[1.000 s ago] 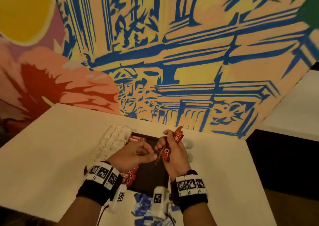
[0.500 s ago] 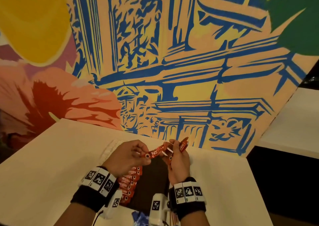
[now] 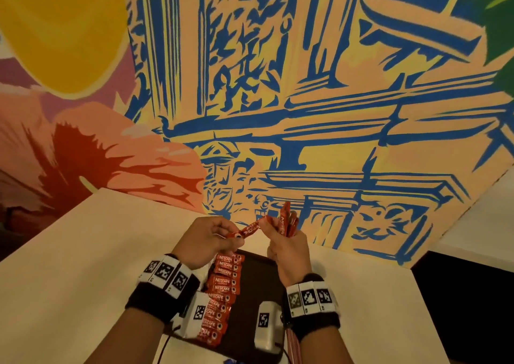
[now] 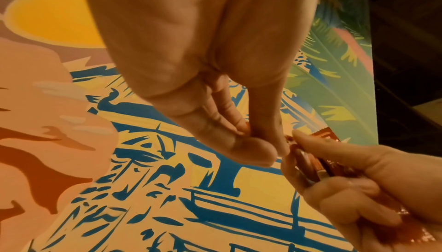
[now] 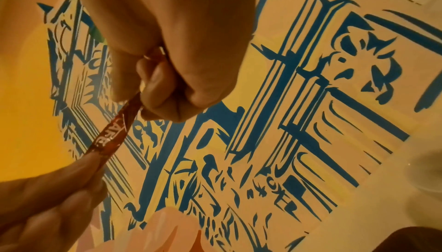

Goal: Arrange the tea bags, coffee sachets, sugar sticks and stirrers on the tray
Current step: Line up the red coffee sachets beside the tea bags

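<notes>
Both hands are raised above a black tray (image 3: 256,280) on the white table (image 3: 69,266). My right hand (image 3: 289,248) grips a bunch of red coffee sachets (image 3: 286,220) that stands upright. My left hand (image 3: 207,237) pinches the end of one red sachet (image 3: 249,228) that stretches across to the right hand; the same sachet (image 5: 111,136) shows in the right wrist view, between both hands. Several red coffee sachets (image 3: 222,288) lie in a column along the tray's left side. The left wrist view shows my left fingertips (image 4: 253,152) pinched beside the bunch (image 4: 318,161).
A painted mural wall (image 3: 306,99) rises right behind the table. A second white surface (image 3: 484,219) stands to the right across a dark gap (image 3: 459,294). Blue packets (image 3: 229,361) peek out at the bottom edge, near the tray.
Both hands have risen above the tray. My left hand has taken hold of one sachet and drawn it sideways out of the bunch in my right hand. The head view has tilted upward.
</notes>
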A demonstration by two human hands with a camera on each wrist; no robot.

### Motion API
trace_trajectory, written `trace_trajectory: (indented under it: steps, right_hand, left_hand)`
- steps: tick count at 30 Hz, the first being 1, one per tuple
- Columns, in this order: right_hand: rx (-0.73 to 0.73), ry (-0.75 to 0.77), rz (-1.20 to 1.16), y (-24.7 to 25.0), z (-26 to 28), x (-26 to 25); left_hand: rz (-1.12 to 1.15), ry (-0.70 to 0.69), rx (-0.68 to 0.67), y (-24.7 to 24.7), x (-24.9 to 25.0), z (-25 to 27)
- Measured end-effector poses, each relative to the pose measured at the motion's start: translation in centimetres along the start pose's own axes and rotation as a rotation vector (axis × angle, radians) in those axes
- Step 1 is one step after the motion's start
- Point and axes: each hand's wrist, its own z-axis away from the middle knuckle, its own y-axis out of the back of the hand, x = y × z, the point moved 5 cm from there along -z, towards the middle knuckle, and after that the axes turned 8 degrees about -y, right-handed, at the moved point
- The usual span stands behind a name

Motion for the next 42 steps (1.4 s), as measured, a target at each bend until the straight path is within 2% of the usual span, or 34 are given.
trace_trajectory:
  steps: [3,8,11,14,19,21,25,27,30,32,35,37,42]
  right_hand:
    - [0.057,-0.011,0.055,0.4,-1.2,-0.4]
    - [0.02,0.027,0.094,0.1,-1.8,-1.4]
    - [-0.058,0.003,0.072,-1.0,-1.7,-1.6]
    - [-0.079,-0.054,0.193,-2.1,-1.3,-0.5]
    - [-0.009,-0.039,0.249,-1.4,-1.3,0.7]
    - [-0.049,-0.005,0.329,-1.0,-1.0,0.4]
    - [-0.238,0.021,0.452,-2.3,0.3,0.4]
    - [-0.276,0.013,0.469,-2.4,0.5,0.7]
    - [-0.237,-0.029,0.453,-1.0,0.7,1.4]
    - [-0.158,-0.071,0.355,0.4,0.7,1.7]
    - [-0.051,-0.091,0.263,2.0,0.8,1.8]
    - [-0.022,-0.049,0.275,2.5,0.7,1.8]
    - [-0.036,-0.005,0.431,2.6,0.0,3.5]
  left_hand:
    - [0.0,0.041,-0.04,1.2,-0.4,-0.8]
    - [0.024,0.064,-0.073,2.0,-0.4,-2.0]
    - [0.096,0.064,-0.007,2.1,-0.7,-2.3]
    - [0.119,0.056,0.035,1.3,-1.4,-1.9]
    - [0.056,0.057,-0.069,0.6,-2.2,-1.1]
    - [0.025,0.037,-0.106,1.0,-1.7,-0.9]
    - [-0.056,-0.083,-0.181,0.3,0.4,-0.8]
    - [-0.075,-0.118,-0.143,-0.2,0.7,-0.9]
    - [-0.014,-0.094,-0.007,0.3,0.1,-0.8]
    - [0.041,-0.033,0.03,0.4,-0.5,-0.4]
    - [0.051,0.066,-0.003,0.3,-2.0,0.0]
    - [0.001,0.096,-0.054,0.5,-2.8,0.2]
    - [-0.354,0.042,-0.217,1.1,-3.7,-0.1]
